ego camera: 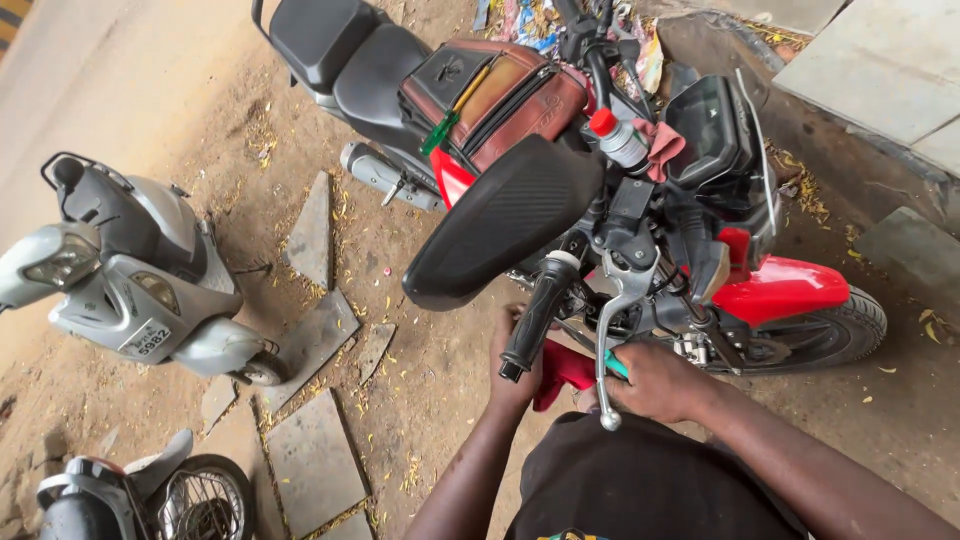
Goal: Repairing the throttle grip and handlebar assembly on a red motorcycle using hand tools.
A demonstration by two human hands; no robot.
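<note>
Right hand (655, 380) clamped on teal-handled tool (615, 365), left hand (515, 365) gripping red cloth (562, 368), below red motorcycle's (780, 290) handlebar grip (535, 315).

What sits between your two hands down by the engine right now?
In the head view, a red panel piece lies between the left hand and the right hand; the handlebar grip and brake lever cross in front.
</note>
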